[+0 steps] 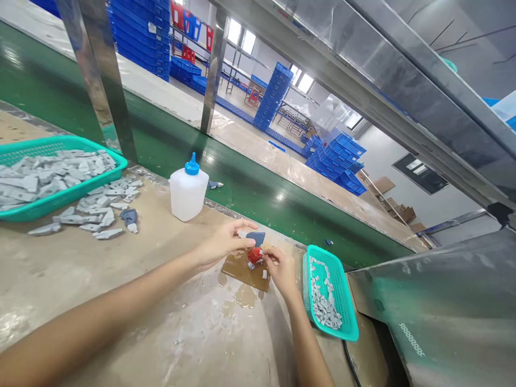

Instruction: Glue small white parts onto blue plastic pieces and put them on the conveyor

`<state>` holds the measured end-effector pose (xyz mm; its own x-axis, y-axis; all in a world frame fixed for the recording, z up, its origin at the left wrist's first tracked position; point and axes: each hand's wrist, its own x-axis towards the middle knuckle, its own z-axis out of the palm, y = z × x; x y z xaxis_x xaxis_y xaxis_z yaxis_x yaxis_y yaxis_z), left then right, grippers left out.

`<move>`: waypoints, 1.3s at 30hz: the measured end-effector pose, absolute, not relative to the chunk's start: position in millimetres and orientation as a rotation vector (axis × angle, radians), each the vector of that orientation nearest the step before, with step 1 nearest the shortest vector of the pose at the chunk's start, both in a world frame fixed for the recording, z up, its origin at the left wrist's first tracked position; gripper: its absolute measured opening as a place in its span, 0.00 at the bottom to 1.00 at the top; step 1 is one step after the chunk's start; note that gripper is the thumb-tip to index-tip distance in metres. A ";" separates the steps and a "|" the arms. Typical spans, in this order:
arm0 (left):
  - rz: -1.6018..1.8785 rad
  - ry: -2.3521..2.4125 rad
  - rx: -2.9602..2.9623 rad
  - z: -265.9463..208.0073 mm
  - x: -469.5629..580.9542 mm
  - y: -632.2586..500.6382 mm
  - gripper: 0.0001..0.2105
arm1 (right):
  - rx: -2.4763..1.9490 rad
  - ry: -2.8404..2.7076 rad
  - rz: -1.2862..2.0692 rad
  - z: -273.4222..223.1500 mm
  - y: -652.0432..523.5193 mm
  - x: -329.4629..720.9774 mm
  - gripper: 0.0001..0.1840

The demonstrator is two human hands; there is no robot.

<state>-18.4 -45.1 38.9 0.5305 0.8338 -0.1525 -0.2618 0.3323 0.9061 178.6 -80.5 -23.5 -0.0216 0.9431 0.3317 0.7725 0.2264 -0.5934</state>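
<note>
Between the thumb and fingers of my left hand (226, 243) is a dark blue-grey plastic part (256, 237) with a light grey end. My right hand (282, 273) pinches a small light grey plastic piece (261, 252) just beside a round red object (253, 255), whose kind I cannot make out. Under both hands lies a brown board (237, 273). One loose small grey piece (264, 274) rests on it, and another small piece (251, 265) sits against the red object.
To my right stands a green basket (350, 317) of small grey pieces. At left, another green basket (60, 207) is heaped with longer grey parts, several spilled beside it. A white bottle (187, 194) with a blue cap stands before the green conveyor belt (278, 201). Metal posts rise behind.
</note>
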 end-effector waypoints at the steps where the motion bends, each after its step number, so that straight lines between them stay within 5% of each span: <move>1: 0.816 0.710 1.014 38.7 -18.1 -44.8 0.16 | -1.579 -1.838 0.308 -24.5 -80.0 178.7 0.08; 22: 0.825 0.714 0.758 16.8 -14.7 -32.6 0.16 | -1.525 -2.017 0.138 -32.0 -81.6 175.2 0.14; 39: 0.705 0.727 0.943 1.1 -8.3 -34.4 0.16 | -1.386 -1.528 0.517 1.1 -92.9 150.2 0.08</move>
<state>-8.3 -34.4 1.1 0.5638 0.7922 -0.2333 -0.2096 0.4105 0.8874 150.2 -92.9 1.1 0.1213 0.9217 0.3684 0.5084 0.2611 -0.8206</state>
